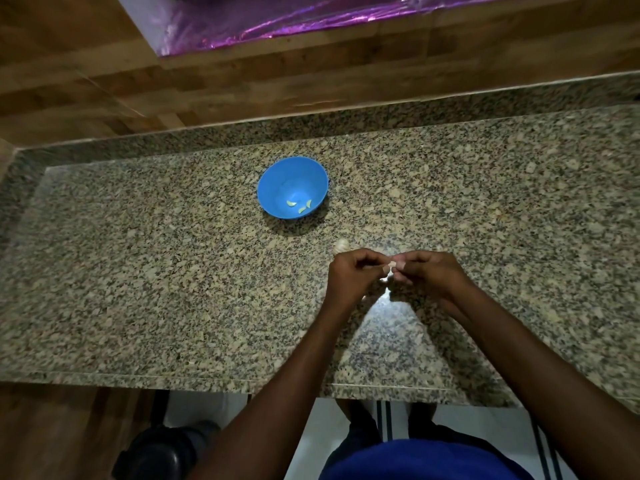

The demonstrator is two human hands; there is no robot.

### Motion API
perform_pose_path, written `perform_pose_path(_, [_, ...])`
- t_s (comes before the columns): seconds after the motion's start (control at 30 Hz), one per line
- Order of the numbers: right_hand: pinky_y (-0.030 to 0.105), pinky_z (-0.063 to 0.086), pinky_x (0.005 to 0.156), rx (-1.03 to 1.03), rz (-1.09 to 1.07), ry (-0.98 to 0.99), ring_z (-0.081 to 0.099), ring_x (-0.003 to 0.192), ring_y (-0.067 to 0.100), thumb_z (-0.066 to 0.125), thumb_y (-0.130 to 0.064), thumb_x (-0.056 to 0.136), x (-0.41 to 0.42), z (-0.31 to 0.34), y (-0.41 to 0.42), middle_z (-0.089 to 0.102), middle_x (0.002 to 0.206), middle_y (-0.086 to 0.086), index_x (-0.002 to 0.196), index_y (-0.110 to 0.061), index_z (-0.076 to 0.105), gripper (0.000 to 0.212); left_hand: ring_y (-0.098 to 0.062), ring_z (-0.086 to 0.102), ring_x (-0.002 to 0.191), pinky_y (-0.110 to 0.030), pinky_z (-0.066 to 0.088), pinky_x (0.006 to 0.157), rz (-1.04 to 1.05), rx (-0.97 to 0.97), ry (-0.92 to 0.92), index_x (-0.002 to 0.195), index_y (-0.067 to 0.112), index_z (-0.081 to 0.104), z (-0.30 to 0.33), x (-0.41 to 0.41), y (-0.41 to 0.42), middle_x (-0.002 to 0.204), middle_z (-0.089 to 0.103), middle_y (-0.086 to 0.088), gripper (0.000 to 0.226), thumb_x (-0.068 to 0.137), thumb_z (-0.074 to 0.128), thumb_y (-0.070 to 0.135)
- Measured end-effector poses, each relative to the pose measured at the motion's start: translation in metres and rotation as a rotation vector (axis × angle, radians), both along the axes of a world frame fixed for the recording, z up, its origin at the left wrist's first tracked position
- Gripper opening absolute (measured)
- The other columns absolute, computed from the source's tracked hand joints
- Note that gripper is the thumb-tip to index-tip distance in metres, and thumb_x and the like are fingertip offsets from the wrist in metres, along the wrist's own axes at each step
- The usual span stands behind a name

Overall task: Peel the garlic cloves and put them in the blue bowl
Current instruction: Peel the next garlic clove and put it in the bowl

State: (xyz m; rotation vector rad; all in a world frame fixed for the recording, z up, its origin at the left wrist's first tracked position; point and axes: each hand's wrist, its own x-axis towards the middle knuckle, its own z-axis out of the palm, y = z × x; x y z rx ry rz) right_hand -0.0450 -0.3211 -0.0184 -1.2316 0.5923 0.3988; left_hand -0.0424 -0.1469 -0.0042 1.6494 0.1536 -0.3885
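A blue bowl (292, 174) stands on the speckled granite counter (138, 271), with three pale peeled cloves (300, 206) lying in its near side. Nearer to me, my left hand (353, 275) and my right hand (429, 273) meet fingertip to fingertip, both pinching one small garlic clove (391, 265) between them, held just above the counter. Most of that clove is hidden by my fingers. Just beyond my left hand, the garlic head (341, 245) lies on the counter, partly covered by my knuckles.
A raised granite ledge (346, 121) runs along the back, with wood panelling (86, 81) and shiny purple foil (277, 19) above it. The counter's front edge (173, 384) is close to my body. A dark object (156, 452) sits on the floor below.
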Motion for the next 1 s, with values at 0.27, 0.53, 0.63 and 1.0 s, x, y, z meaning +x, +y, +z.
perform_pose_path(0.27, [0.026, 0.058, 0.063, -0.108, 0.048, -0.124, 0.075, 0.074, 0.027, 0.075, 0.003, 0.082, -0.006, 0.004, -0.002, 0.076, 0.085, 0.021, 0.089, -0.002, 0.075, 0.009, -0.018, 0.07, 0.067, -0.027, 0.061, 0.068, -0.03, -0.107, 0.161, 0.1, -0.007, 0.073, 0.007, 0.007, 0.001, 0.084, 0.074, -0.018, 0.016, 0.085, 0.074, 0.0])
perform_pose_path(0.53, [0.023, 0.058, 0.066, 0.026, 0.021, -0.057, 0.074, 0.078, 0.024, 0.074, 0.004, 0.08, -0.006, 0.004, -0.002, 0.076, 0.09, 0.019, 0.081, -0.007, 0.078, 0.012, -0.015, 0.073, 0.068, -0.022, 0.059, 0.067, 0.046, -0.335, 0.429, 0.088, 0.002, 0.073, 0.002, 0.007, 0.005, 0.077, 0.075, -0.011, 0.009, 0.09, 0.066, -0.004])
perform_pose_path(0.63, [0.025, 0.059, 0.064, 0.015, 0.019, -0.039, 0.074, 0.077, 0.025, 0.074, 0.004, 0.081, -0.007, 0.002, -0.003, 0.075, 0.089, 0.021, 0.087, -0.004, 0.077, 0.01, -0.015, 0.073, 0.069, -0.023, 0.059, 0.067, 0.09, -0.35, 0.451, 0.089, 0.003, 0.073, -0.003, 0.005, 0.004, 0.079, 0.075, -0.011, 0.008, 0.09, 0.067, -0.002])
perform_pose_path(1.0, [0.048, 0.061, 0.065, -0.207, -0.111, 0.067, 0.065, 0.055, 0.029, 0.067, 0.01, 0.083, -0.011, -0.017, 0.013, 0.067, 0.068, 0.025, 0.079, 0.002, 0.071, 0.01, -0.023, 0.061, 0.051, -0.042, 0.062, 0.063, 0.1, 0.079, 0.273, 0.07, 0.006, 0.074, -0.024, -0.001, -0.003, 0.064, 0.069, -0.017, 0.011, 0.079, 0.067, 0.004])
